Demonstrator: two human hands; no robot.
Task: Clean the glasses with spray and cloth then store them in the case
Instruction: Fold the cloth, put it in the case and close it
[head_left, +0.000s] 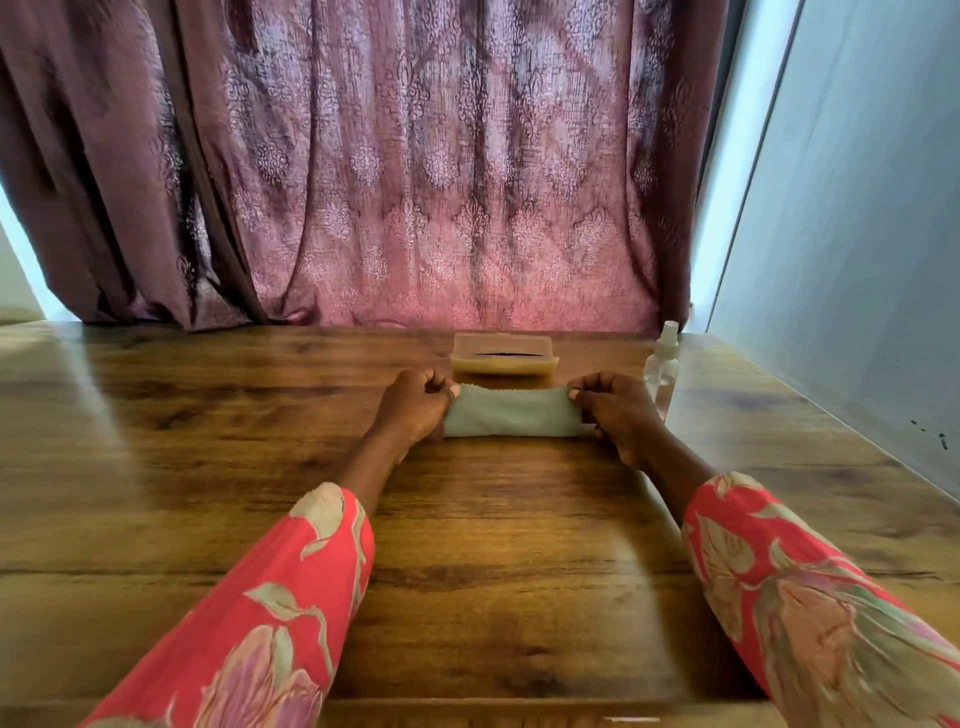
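Both hands are out over the glossy brown wood-grain counter, set apart from each other with a pale grey-green microfibre cloth stretched between them. The left hand pinches the cloth's left end with curled fingers and thumb; the right hand pinches the right end the same way. The cloth looks folded into a long band, its lower edge low over the counter and a zigzag-cut edge showing along its top; whether it touches the wood cannot be told.

Just beyond the cloth, toward the back edge of the counter, lies a tan rectangular glasses case, with a dark slit showing along its top. The glasses themselves cannot be made out; what the dark slit shows is too small to tell. To the right of the case, just behind and beside the right hand, a small clear plastic spray bottle with a white capped top stands upright on the counter, its lower part partly hidden by that hand.

Red sleeves with a large green and pink floral print cover both forearms down to above the wrists. Behind the counter hangs a mauve patterned curtain in folds, lit from behind, and a pale blue-grey wall runs along the counter's right side.
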